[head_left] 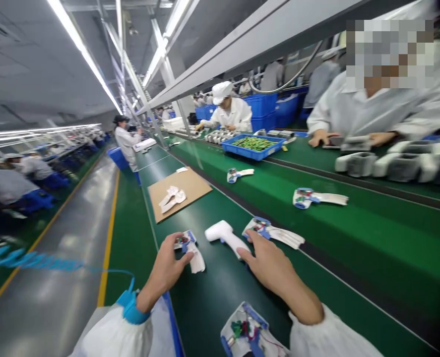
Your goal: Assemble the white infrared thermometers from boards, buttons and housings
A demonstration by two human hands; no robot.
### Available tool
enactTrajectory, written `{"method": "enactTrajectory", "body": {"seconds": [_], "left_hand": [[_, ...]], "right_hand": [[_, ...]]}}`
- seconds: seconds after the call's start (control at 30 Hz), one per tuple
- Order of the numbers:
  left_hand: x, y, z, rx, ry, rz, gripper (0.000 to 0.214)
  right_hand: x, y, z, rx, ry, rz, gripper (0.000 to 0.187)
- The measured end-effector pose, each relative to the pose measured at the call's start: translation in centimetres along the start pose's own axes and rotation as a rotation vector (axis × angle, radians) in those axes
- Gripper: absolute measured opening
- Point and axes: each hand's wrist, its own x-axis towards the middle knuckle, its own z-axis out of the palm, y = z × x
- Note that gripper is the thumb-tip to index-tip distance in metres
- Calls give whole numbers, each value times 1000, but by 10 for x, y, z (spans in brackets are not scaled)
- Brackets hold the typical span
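Your left grip (165,270) sits half-curled on an opened white thermometer shell (194,258) with wiring inside; whether it is clamped cannot be told from this view. Your right grip (268,265) is open, its fingertips (242,254) touching the handle of a white infrared thermometer (223,234), which lies on the green bench (220,297) between both grips. A second opened shell (275,233) lies just beyond the right grip, and a third (247,332) lies nearer you, beside your right forearm. A blue wrist strap (130,307) circles your left wrist. Any print on these parts is too small to read.
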Motion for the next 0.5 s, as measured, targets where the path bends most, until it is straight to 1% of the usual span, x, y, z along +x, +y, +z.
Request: {"method": "enactTrajectory", "body": {"seconds": [0.1,0.17,0.23,0.33,0.37,0.4,0.43,0.5], "left_hand": [[-1,3,7,-8,-38,40,53],[-5,7,10,-22,-77,59,53],[-12,11,11,-26,-106,69,51],[-14,20,8,-23,-141,101,47],[-10,26,7,-25,-161,131,45],[-2,34,6,-23,-184,169,43],[10,43,7,-16,-209,209,41],[45,68,13,41,-259,257,39]], "right_hand": [[-8,3,-16,-7,77,-2,39],[-8,14,-33,-20,150,11,34],[-3,33,-57,-55,248,67,39],[15,71,-98,-145,397,249,51],[23,85,-110,-170,425,317,54],[31,98,-121,-193,430,350,56],[39,111,-129,-216,421,375,57],[53,135,-138,-260,371,410,51]]}}
